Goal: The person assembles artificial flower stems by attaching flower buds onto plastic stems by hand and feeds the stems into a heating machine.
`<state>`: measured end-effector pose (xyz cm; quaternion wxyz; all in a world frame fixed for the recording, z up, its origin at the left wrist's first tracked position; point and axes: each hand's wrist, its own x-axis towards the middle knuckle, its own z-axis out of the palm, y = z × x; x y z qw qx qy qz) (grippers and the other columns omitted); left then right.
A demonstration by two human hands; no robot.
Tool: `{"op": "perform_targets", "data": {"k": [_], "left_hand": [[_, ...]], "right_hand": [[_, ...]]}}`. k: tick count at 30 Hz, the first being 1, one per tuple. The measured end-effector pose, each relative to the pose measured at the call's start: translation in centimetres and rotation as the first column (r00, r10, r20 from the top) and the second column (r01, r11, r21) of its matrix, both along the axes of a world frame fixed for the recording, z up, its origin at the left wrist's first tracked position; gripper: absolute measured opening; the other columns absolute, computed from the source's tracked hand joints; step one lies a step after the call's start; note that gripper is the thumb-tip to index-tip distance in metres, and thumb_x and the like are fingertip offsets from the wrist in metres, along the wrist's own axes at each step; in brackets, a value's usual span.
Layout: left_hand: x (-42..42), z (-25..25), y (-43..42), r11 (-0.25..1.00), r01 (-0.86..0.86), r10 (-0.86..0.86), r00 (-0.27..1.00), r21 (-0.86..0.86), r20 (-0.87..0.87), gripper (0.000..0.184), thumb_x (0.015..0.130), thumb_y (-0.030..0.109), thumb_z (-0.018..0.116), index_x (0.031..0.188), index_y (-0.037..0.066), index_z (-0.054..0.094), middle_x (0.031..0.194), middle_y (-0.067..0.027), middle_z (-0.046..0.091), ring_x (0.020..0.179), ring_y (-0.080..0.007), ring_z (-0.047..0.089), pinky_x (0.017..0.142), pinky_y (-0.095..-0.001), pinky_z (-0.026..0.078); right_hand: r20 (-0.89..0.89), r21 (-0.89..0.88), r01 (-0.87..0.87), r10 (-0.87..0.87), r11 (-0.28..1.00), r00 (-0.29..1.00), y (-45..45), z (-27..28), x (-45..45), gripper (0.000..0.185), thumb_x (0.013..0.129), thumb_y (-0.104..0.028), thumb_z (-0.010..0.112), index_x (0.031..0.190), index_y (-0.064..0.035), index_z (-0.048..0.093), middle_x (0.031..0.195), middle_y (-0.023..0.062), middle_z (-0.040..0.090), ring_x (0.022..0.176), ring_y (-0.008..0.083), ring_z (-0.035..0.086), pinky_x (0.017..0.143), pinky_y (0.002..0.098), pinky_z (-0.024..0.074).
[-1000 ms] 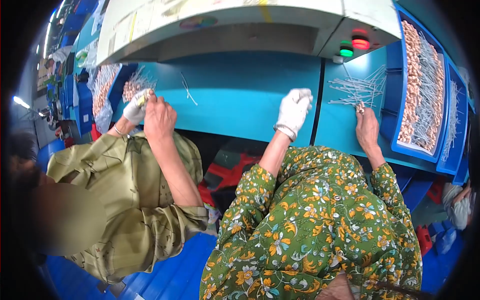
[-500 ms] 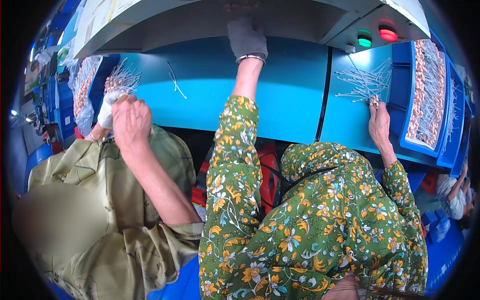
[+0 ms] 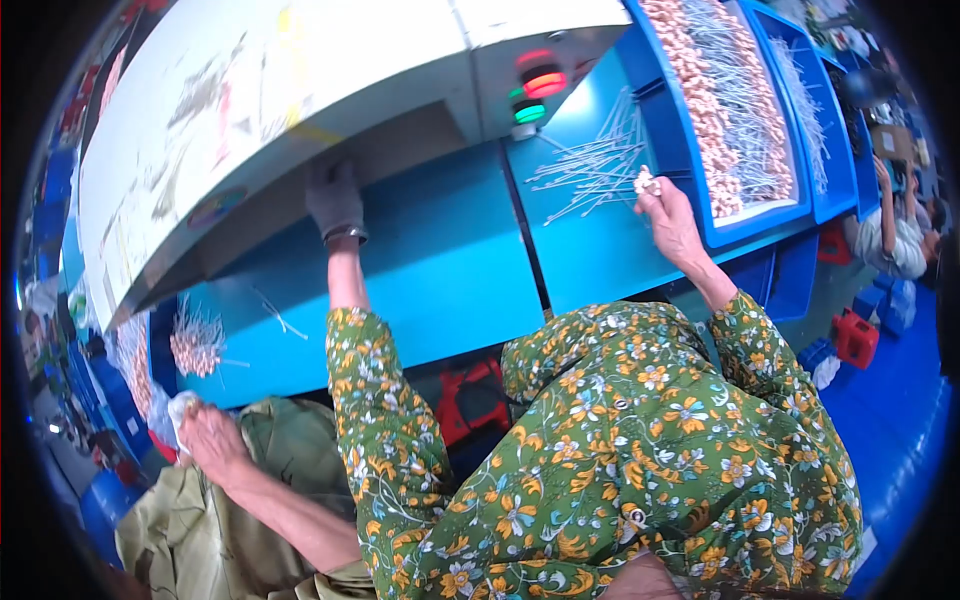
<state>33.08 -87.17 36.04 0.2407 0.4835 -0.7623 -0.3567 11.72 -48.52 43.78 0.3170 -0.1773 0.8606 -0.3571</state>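
Note:
My left hand (image 3: 337, 200), in a grey-white glove with a metal bracelet at the wrist, reaches under the front edge of a large white machine (image 3: 270, 90). Shade hides its fingertips, so I cannot tell what it touches. At the right, my bare right hand (image 3: 672, 215) has thumb and fingers pinched on a few copper-coloured ends (image 3: 648, 183). Beside these, a loose spread of thin white wires (image 3: 590, 170) lies on the blue tabletop (image 3: 450, 250).
A red lamp (image 3: 543, 78) and a green lamp (image 3: 527, 110) glow on the machine. Blue trays (image 3: 735, 228) of copper-ended wires stand at right. At left, a co-worker's hand (image 3: 213, 440) is near another wire bundle (image 3: 195, 350). A dark gap (image 3: 525, 225) divides the tabletop.
The view has turned right and tilted. My left hand remains at the machine, now in deeper shade. My right hand still pinches copper ends; the co-worker's hands have moved away from their wire bundle.

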Motion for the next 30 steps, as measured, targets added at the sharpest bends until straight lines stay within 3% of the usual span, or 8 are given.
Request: {"op": "perform_targets", "data": {"k": [5, 8, 10, 13, 16, 22, 27, 30], "left_hand": [[-1.0, 1.0, 1.3, 0.758, 0.023, 0.325, 0.854, 0.652, -0.407, 0.015, 0.086, 0.005, 0.056, 0.101, 0.008, 0.057, 0.081, -0.0036, 0.06, 0.069, -0.0142, 0.057, 0.06, -0.0286, 0.047], [-0.9, 1.1, 1.8, 0.655, 0.253, 0.472, 0.599, 0.712, -0.647, 0.015, 0.086, 0.006, 0.058, 0.101, 0.008, 0.056, 0.086, -0.004, 0.06, 0.075, -0.0138, 0.057, 0.061, -0.0267, 0.047], [-0.1, 1.3, 1.7, 0.506, 0.428, 0.489, 0.573, 0.749, -0.658, 0.016, 0.086, 0.007, 0.058, 0.102, 0.008, 0.057, 0.089, -0.0043, 0.06, 0.079, -0.0144, 0.057, 0.062, -0.0273, 0.048], [0.7, 0.1, 2.3, 0.346, 0.583, 0.501, 0.547, 0.735, -0.671, 0.017, 0.086, 0.01, 0.06, 0.103, 0.008, 0.056, 0.091, -0.0051, 0.061, 0.079, -0.0149, 0.057, 0.062, -0.0273, 0.047], [0.5, -0.7, 3.9, 0.42, 0.419, 0.524, 0.611, 0.805, -0.593, 0.017, 0.086, 0.014, 0.06, 0.101, 0.008, 0.056, 0.089, -0.0063, 0.06, 0.069, -0.0126, 0.054, 0.056, -0.0248, 0.046], [-0.3, 1.9, 8.4, 0.384, 0.474, 0.44, 0.66, 0.792, -0.609, 0.015, 0.089, 0.015, 0.056, 0.102, 0.006, 0.055, 0.087, -0.009, 0.058, 0.058, -0.0101, 0.046, 0.049, -0.022, 0.04], [-1.6, 4.9, 13.3, 0.463, 0.379, 0.385, 0.728, 0.801, -0.567, 0.017, 0.09, 0.013, 0.054, 0.105, 0.005, 0.053, 0.092, -0.0107, 0.057, 0.064, -0.0108, 0.048, 0.053, -0.0211, 0.04], [-1.0, 4.7, 14.7, 0.422, 0.455, 0.338, 0.723, 0.784, -0.602, 0.018, 0.089, 0.011, 0.055, 0.106, 0.005, 0.053, 0.094, -0.0107, 0.057, 0.069, -0.0119, 0.05, 0.056, -0.0211, 0.043]], "right_hand": [[0.566, -0.166, 0.286, -0.147, 0.944, 0.811, 0.2, 1.1, -1.2, 0.012, 0.091, -0.016, 0.048, 0.087, -0.0053, 0.052, 0.07, -0.0027, 0.051, 0.051, 0.0045, 0.035, 0.045, 0.0206, 0.0294], [0.749, -0.228, 0.37, -0.081, 0.901, 0.658, -0.2, 2.2, -0.9, 0.011, 0.091, -0.015, 0.048, 0.088, -0.0061, 0.052, 0.07, -0.0036, 0.05, 0.049, 0.0034, 0.031, 0.043, 0.0192, 0.0249], [0.786, -0.251, 0.373, -0.036, 0.893, 0.617, 0.1, 2.6, -1.0, 0.01, 0.092, -0.015, 0.048, 0.089, -0.0063, 0.053, 0.071, -0.0034, 0.051, 0.05, 0.0039, 0.032, 0.044, 0.0193, 0.0259], [0.708, -0.414, 0.369, 0.039, 0.832, 0.705, 0.1, 2.6, -0.1, 0.01, 0.092, -0.015, 0.047, 0.088, -0.0078, 0.052, 0.071, -0.0015, 0.052, 0.06, 0.0061, 0.041, 0.056, 0.0201, 0.0322], [0.775, -0.49, 0.517, 0.079, 0.702, 0.627, 0.6, 4.5, -0.5, 0.013, 0.094, -0.017, 0.046, 0.086, -0.0068, 0.049, 0.068, 0.0009, 0.052, 0.062, 0.0101, 0.048, 0.059, 0.0247, 0.0407], [0.699, -0.53, 0.764, -0.32, 0.368, 0.64, 4.2, 5.0, -6.8, 0.017, 0.093, -0.018, 0.048, 0.082, -0.0078, 0.039, 0.064, 0.002, 0.045, 0.053, 0.0131, 0.045, 0.048, 0.0271, 0.0399], [0.545, -0.443, 0.893, -0.767, 0.08, 0.339, 7.3, 2.4, -13.3, 0.004, 0.09, -0.007, 0.045, 0.087, -0.005, 0.043, 0.066, 0.0031, 0.044, 0.055, 0.0133, 0.043, 0.049, 0.027, 0.0388], [0.412, -0.358, 0.927, -0.873, 0.11, 0.262, 9.4, -0.6, -16.8, 0.003, 0.087, -0.003, 0.042, 0.085, -0.0019, 0.044, 0.071, 0.0064, 0.048, 0.056, 0.0146, 0.046, 0.048, 0.0281, 0.0402]]}}
